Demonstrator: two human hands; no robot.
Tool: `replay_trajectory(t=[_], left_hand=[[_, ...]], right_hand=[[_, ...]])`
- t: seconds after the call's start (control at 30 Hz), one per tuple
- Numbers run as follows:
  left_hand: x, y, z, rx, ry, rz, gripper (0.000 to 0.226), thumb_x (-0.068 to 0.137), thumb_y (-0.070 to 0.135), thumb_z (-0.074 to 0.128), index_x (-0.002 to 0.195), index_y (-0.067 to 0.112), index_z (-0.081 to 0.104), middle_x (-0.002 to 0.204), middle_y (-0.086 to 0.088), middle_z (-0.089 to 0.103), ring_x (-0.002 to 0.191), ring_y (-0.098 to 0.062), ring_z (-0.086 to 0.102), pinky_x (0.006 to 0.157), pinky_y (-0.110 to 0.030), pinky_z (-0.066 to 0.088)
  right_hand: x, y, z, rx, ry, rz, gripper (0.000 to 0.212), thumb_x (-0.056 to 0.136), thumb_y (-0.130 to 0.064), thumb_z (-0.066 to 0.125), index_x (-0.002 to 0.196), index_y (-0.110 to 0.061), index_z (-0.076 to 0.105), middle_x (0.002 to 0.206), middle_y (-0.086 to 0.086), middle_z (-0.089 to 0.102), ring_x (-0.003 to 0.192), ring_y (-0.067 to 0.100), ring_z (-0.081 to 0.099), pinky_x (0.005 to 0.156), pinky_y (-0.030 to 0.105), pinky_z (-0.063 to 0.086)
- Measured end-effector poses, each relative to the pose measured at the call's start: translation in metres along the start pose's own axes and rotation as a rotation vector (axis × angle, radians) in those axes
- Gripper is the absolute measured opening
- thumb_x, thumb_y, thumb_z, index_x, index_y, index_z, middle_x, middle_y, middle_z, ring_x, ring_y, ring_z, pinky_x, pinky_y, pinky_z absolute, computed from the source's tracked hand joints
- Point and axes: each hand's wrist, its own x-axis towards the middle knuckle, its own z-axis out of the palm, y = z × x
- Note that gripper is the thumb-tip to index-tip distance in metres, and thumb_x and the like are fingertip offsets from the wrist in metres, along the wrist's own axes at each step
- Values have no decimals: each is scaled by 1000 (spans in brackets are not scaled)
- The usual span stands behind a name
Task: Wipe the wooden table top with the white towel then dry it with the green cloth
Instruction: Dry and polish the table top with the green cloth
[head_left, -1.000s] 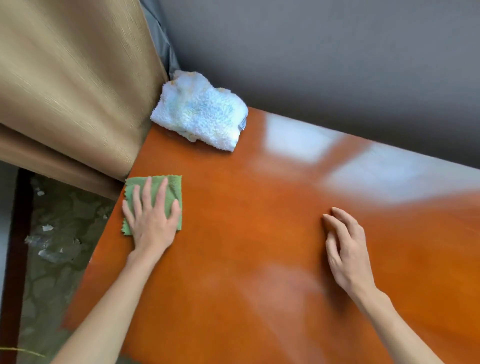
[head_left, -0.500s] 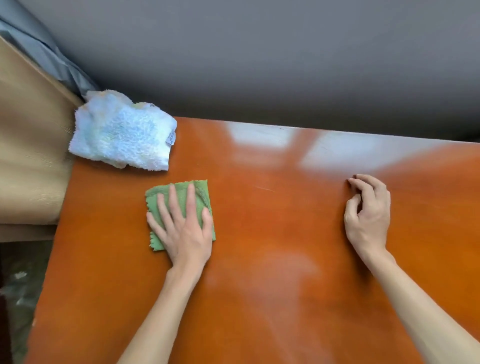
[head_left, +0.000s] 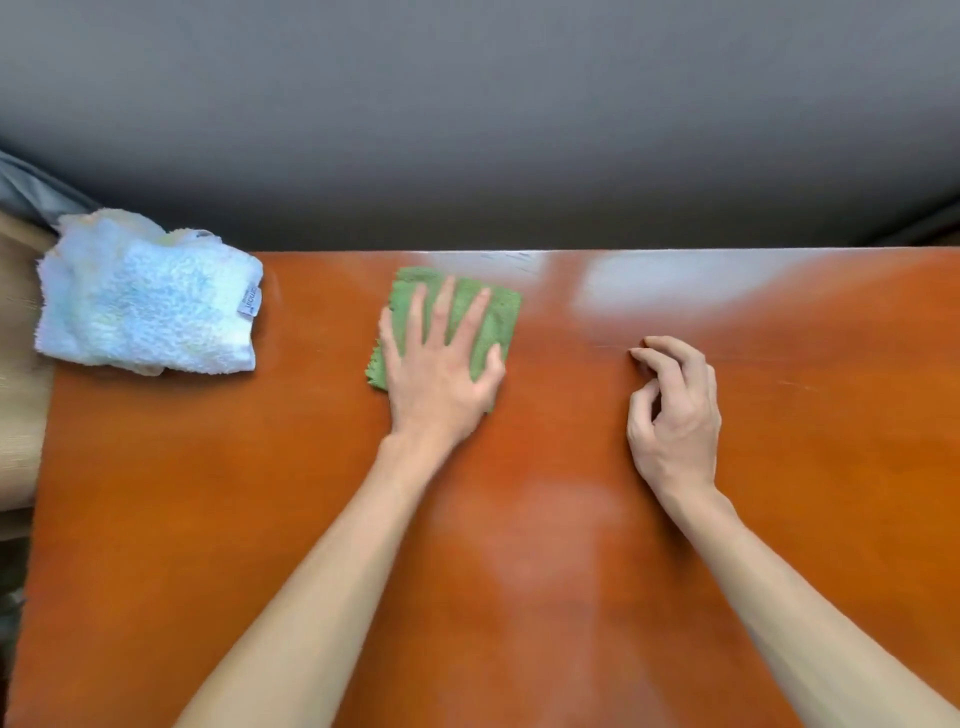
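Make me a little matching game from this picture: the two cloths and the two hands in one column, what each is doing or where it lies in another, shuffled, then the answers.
Column one:
1. white towel
2. green cloth
3. left hand
4. right hand

Column two:
A. loosely curled, holds nothing, fingertips at the wooden table top
B. lies flat near the table's far edge, under a palm
C. bunched at the table's far left corner, untouched
D. fingers spread straight, presses down on a cloth

Pairs: 1-C, 2-B, 3-D, 4-A
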Motion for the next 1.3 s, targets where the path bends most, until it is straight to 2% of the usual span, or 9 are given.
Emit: replay_trajectory(t=[0.1,0.17,0.27,0.37,0.63,0.8,1.0,1.1,1.3], left_hand=[[25,-79,-22,-38,36,-280,62,95,49,28,155,31,28,164,-6,19,151,-32,13,118,-60,15],[23,-114,-33,-68,66,-276,59,98,47,27,154,25,28,162,-9,22,149,-32,16,116,-58,26],[10,-109,-29,-35,91,-275,58,100,44,26,154,23,27,162,-10,22,149,-32,16,116,-57,25],[-1,-65,-16,-38,106,-389,60,99,45,23,156,26,25,164,-11,18,151,-36,13,119,-60,11],[-1,103,18,36,-11,0,63,95,48,27,156,33,26,165,-10,17,151,-35,13,118,-64,8],[35,108,11,12,-39,164,60,97,52,34,155,37,27,166,-4,13,153,-29,8,120,-58,1],[46,8,-6,-8,20,-166,61,98,52,32,156,38,20,166,-2,13,153,-28,6,121,-56,3],[22,-35,-10,-13,64,-236,60,99,51,29,156,35,19,166,-3,13,153,-29,8,121,-59,8],[-42,-31,-5,-42,61,-372,61,99,51,22,156,32,20,166,-7,11,153,-32,4,121,-58,4]], right_hand=[[1,-1,-1,-9,-13,8,36,85,-6,45,116,-11,62,125,3,57,107,23,52,86,30,45],[1,-2,-1,-16,-21,11,36,84,-5,45,115,-11,62,125,3,57,106,23,52,87,28,43],[2,-3,0,-26,-21,21,36,83,-3,47,115,-11,62,125,4,57,105,23,52,87,25,40],[1,-5,0,-37,-24,26,37,82,0,50,114,-12,62,125,3,57,103,22,52,84,28,43],[1,-5,0,-34,-17,27,37,81,0,50,114,-10,63,124,4,58,103,24,53,85,32,45],[1,-4,1,-27,-7,19,40,82,1,49,120,-8,61,126,5,58,107,24,52,89,33,45],[1,-4,0,-29,-30,24,39,84,-2,48,120,-10,61,126,4,56,108,24,53,87,34,46],[1,-4,-2,-42,-43,25,39,84,-1,49,120,-11,60,127,3,56,108,23,52,87,32,46],[1,-3,-3,-33,-52,28,41,82,-1,50,119,-11,62,127,4,56,107,22,52,89,33,46]])
